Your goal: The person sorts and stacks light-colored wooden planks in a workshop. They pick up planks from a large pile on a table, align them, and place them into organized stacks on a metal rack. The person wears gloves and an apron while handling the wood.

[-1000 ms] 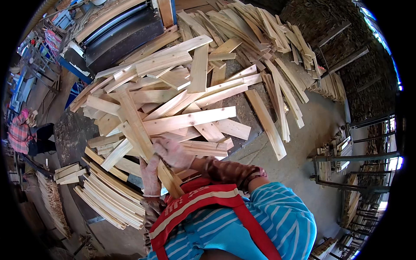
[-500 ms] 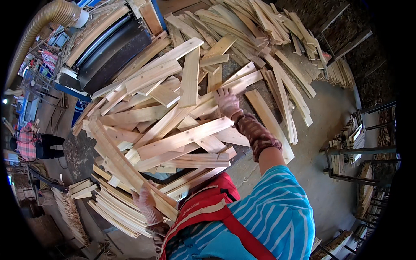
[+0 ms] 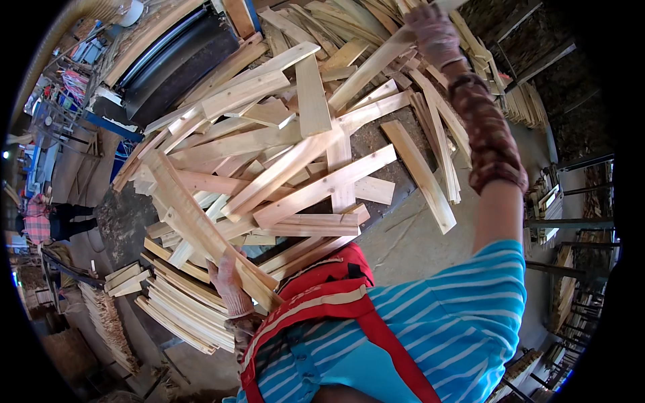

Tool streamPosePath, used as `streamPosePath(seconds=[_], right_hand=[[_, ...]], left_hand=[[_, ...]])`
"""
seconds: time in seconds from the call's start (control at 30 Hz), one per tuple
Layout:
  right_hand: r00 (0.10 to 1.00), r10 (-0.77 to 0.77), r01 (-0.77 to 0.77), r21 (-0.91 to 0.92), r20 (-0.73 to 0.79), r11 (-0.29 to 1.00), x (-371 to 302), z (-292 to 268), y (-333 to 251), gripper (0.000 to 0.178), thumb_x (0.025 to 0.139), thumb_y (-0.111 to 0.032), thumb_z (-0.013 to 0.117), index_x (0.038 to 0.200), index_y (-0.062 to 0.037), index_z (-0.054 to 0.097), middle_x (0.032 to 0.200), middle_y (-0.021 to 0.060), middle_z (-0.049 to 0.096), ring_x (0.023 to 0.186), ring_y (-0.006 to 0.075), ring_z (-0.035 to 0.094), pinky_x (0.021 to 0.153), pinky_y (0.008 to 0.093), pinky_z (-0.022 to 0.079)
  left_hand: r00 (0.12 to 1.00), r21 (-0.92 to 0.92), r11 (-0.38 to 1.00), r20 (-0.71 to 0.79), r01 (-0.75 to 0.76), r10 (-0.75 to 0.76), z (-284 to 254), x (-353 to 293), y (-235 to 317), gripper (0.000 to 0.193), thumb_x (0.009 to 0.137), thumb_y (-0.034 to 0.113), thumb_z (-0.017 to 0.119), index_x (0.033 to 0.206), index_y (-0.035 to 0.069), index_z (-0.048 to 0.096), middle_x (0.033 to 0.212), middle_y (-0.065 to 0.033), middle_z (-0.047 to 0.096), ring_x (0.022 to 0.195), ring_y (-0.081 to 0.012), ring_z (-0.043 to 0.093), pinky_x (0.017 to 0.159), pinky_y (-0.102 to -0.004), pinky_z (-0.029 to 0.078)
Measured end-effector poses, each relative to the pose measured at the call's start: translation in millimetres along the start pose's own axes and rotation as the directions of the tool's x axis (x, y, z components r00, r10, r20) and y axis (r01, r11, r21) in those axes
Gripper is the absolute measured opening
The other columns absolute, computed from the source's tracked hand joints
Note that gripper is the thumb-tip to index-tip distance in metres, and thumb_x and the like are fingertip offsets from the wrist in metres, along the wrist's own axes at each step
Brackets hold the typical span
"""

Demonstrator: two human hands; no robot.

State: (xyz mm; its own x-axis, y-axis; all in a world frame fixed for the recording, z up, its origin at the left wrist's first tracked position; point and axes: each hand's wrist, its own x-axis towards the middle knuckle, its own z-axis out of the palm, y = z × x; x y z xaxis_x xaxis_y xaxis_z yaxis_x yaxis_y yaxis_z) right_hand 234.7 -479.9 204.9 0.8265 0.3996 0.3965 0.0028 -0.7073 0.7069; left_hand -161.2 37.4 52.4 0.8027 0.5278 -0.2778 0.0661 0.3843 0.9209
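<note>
My left hand [image 3: 230, 281], in a light glove, is closed around the near end of a long wooden board [image 3: 195, 228]. This board slants from the pile toward my red apron [image 3: 316, 292]. At the far right my right hand [image 3: 433, 35], also gloved, is stretched out and closed on another pale board [image 3: 376, 64]; its fingers are partly hidden and a little blurred. Between my hands lies a loose heap of planks crossing at many angles, with a knotted plank [image 3: 329, 185] on top and a shorter one [image 3: 312, 97] behind it.
A machine with a dark curved chute [image 3: 181, 70] stands at the far left, beside a ribbed hose [image 3: 57, 33]. Stacked strips [image 3: 185, 312] lie near left. One plank [image 3: 420, 178] rests right of the heap. Metal racks line the right. Another person [image 3: 40, 218] stands far left.
My right hand has moved far and to the right, with my arm now extended. Boards in the middle of the heap have shifted. My left hand keeps its hold on the slanted board.
</note>
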Motion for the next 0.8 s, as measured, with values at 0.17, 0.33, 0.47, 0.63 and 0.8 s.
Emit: streamPosePath(seconds=[0.17, 0.33, 0.47, 0.63, 0.8], right_hand=[[0.99, 0.04, -0.035, 0.042, -0.135, 0.998, -31.2, -34.7, 81.8, 0.036, 0.085, -0.017, 0.063, 0.12, -0.0148, 0.064, 0.106, 0.0066, 0.062, 0.109, 0.0268, 0.057, 0.107, 0.0452, 0.038], [0.989, 0.111, -0.131, 0.251, 0.094, 0.959, -90.7, -45.2, 85.9, 0.034, 0.089, -0.023, 0.064, 0.12, -0.0098, 0.064, 0.103, 0.0118, 0.064, 0.104, 0.0357, 0.061, 0.094, 0.0464, 0.049], [0.868, 0.343, -0.492, 0.531, 0.359, 0.69, -143.6, -28.4, 51.5, 0.032, 0.095, -0.033, 0.061, 0.112, -0.0052, 0.066, 0.087, 0.0211, 0.069, 0.09, 0.0342, 0.069, 0.079, 0.0513, 0.054], [0.687, -0.185, -0.635, 0.458, 0.702, -0.622, -162.9, -44.2, -73.1, 0.038, 0.102, -0.037, 0.059, 0.113, -0.0022, 0.067, 0.094, 0.0062, 0.069, 0.084, 0.0171, 0.066, 0.073, 0.0334, 0.055], [0.839, -0.398, -0.54, 0.485, 0.37, -0.687, -134.7, -182.8, -227.5, 0.043, 0.104, -0.037, 0.057, 0.124, 0.0005, 0.063, 0.105, 0.009, 0.071, 0.089, 0.0177, 0.067, 0.083, 0.0323, 0.056]], left_hand=[[0.997, -0.043, 0.999, 0.073, 0.001, 0.002, 0.2, 13.4, -0.5, 0.059, 0.082, 0.018, 0.081, 0.129, -0.001, 0.05, 0.1, -0.0139, 0.068, 0.083, -0.0235, 0.068, 0.076, -0.0361, 0.059], [0.982, -0.073, 0.995, 0.174, -0.063, 0.075, -18.1, 30.9, -5.3, 0.064, 0.083, 0.014, 0.078, 0.136, -0.001, 0.047, 0.104, -0.0117, 0.066, 0.086, -0.0213, 0.066, 0.075, -0.0339, 0.056], [0.977, -0.036, 0.985, 0.122, -0.17, 0.173, -39.8, 39.3, -3.2, 0.071, 0.086, 0.003, 0.071, 0.148, -0.001, 0.037, 0.121, -0.0095, 0.061, 0.097, -0.0195, 0.064, 0.081, -0.0324, 0.055], [0.982, 0.062, 0.982, -0.056, -0.177, 0.181, -47.4, 21.0, 8.8, 0.077, 0.088, -0.007, 0.063, 0.155, 0.006, 0.028, 0.125, -0.0106, 0.059, 0.1, -0.0188, 0.063, 0.081, -0.031, 0.055], [0.988, 0.079, 0.985, -0.011, -0.151, 0.152, -2.3, 16.9, 9.9, 0.078, 0.088, 0.001, 0.07, 0.153, 0.002, 0.026, 0.111, -0.0092, 0.065, 0.092, -0.0157, 0.066, 0.071, -0.0291, 0.057]])
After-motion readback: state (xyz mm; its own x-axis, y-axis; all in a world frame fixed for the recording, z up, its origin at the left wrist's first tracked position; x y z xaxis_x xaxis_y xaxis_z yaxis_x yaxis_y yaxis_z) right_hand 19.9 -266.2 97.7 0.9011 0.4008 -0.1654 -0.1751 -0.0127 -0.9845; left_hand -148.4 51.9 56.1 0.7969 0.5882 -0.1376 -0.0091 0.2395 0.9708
